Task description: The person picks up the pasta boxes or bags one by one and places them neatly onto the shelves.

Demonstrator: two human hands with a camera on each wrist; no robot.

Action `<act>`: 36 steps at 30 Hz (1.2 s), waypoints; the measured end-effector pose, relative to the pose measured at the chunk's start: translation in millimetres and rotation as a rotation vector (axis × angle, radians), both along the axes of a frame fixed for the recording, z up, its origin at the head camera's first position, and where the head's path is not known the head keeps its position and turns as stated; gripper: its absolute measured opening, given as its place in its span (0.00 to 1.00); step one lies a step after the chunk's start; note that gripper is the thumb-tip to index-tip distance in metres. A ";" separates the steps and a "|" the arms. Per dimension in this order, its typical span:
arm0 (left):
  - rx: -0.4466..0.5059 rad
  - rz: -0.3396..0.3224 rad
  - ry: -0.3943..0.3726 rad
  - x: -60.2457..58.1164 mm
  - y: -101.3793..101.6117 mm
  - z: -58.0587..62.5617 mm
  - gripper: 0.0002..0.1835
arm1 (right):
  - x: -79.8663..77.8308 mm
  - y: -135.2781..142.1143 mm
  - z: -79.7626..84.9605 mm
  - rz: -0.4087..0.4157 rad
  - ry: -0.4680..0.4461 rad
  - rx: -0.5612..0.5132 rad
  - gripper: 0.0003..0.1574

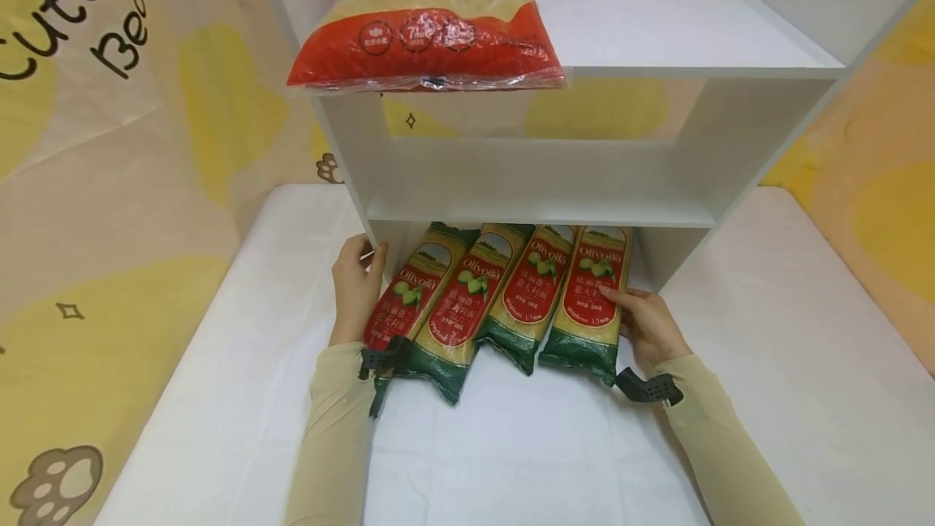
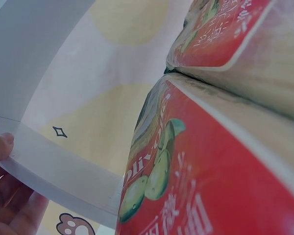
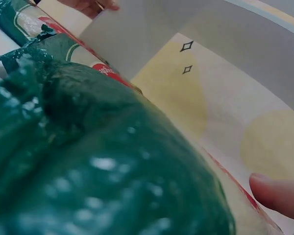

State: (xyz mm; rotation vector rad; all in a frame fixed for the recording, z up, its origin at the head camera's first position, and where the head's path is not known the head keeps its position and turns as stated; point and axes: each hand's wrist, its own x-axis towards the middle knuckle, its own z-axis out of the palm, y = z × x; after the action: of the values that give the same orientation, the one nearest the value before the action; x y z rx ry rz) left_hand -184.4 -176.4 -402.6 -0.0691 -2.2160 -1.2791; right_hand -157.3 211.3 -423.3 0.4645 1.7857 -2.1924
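Note:
Several spaghetti packs in red, gold and green lie side by side, their upper ends under the lowest board of a white shelf unit (image 1: pixel 540 177). At the right end, my right hand (image 1: pixel 650 323) holds the rightmost spaghetti pack (image 1: pixel 588 291), thumb on its front and fingers along its right side. In the right wrist view only the thumb (image 3: pixel 279 196) shows, beside the pack. My left hand (image 1: pixel 356 286) grips the front edge of the unit's left side panel, next to the leftmost pack (image 1: pixel 416 291). The left wrist view shows its thumb and fingers (image 2: pixel 14 200) on either side of the panel.
A large red and clear bag of pasta (image 1: pixel 431 31) lies on the unit's top board at the left, its front end over the board's edge. The unit stands on a white-covered table (image 1: pixel 511 461), with a patterned cloth (image 1: pixel 219 104) behind.

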 end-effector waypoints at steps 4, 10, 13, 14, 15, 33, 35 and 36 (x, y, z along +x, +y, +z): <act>0.000 0.003 0.006 0.2 -0.4 0.2 0.10 | -0.4 -0.7 -0.7 0.044 0.005 0.031 0.15; -0.002 0.003 0.007 0.5 -1.5 1.1 0.10 | 1.9 -1.6 -2.0 0.148 0.020 0.029 0.16; -0.006 0.005 0.005 0.3 -2.0 1.0 0.10 | 4.1 -3.3 -0.8 0.170 0.029 0.035 0.18; -0.009 0.007 0.005 0.4 -2.1 1.0 0.11 | 4.6 -3.7 -0.4 0.174 0.032 0.035 0.19; -0.011 0.008 0.006 0.5 -2.1 0.8 0.11 | 5.0 -4.3 -0.1 0.177 0.035 0.031 0.20; -0.011 0.002 0.027 -1.4 -2.4 -0.4 0.11 | 5.5 -8.7 -1.0 0.111 0.003 -0.014 0.28; -0.010 -0.007 0.035 -2.0 -1.5 -0.8 0.11 | 6.4 -8.8 -0.5 0.101 -0.020 -0.037 0.26; -0.009 -0.004 0.039 -2.6 -0.9 -1.3 0.11 | 6.9 -9.0 -0.5 0.097 -0.032 -0.053 0.25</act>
State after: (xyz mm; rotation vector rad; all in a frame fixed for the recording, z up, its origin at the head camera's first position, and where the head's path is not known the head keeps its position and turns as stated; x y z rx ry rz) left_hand -187.0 -177.3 -403.9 -0.1009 -2.1893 -1.2591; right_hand -150.5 202.3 -423.8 0.3903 1.6926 -2.1484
